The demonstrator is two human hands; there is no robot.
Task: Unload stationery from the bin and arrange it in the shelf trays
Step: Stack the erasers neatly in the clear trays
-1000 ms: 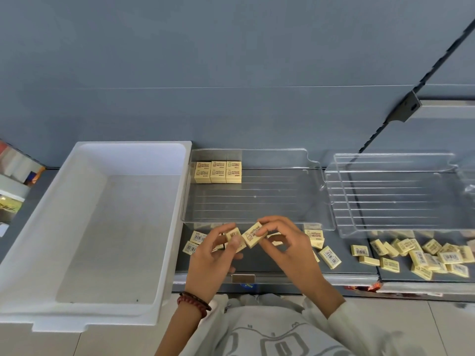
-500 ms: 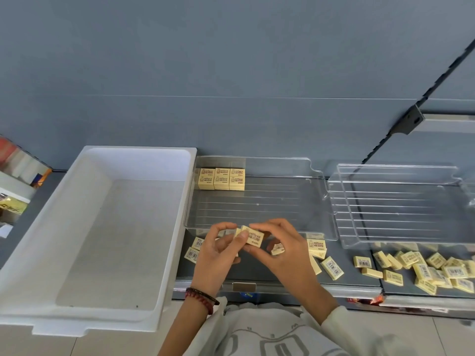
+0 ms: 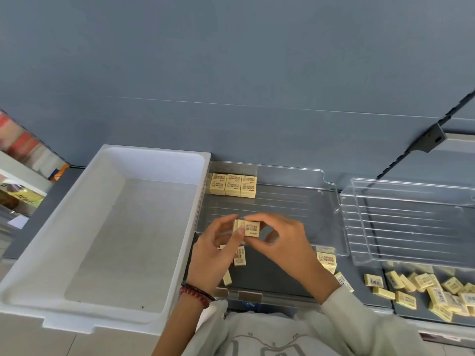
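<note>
Pinching eraser [image 3: 247,228], left hand [image 3: 211,255], right hand [image 3: 284,244]

Got the bin [image 3: 154,165] far left, pressed against the left tray [image 3: 295,206], with the right tray [image 3: 411,227] just beside that. Row of erasers [image 3: 233,185] tucked in the left tray's back-left corner. Loose erasers [image 3: 437,294] scattered on the shelf [image 3: 270,278] in front of both trays, mostly rightward. Left hand [image 3: 213,255] and right hand [image 3: 285,242] above the left tray's front edge, eraser stack [image 3: 249,227] pinched between them.
</note>
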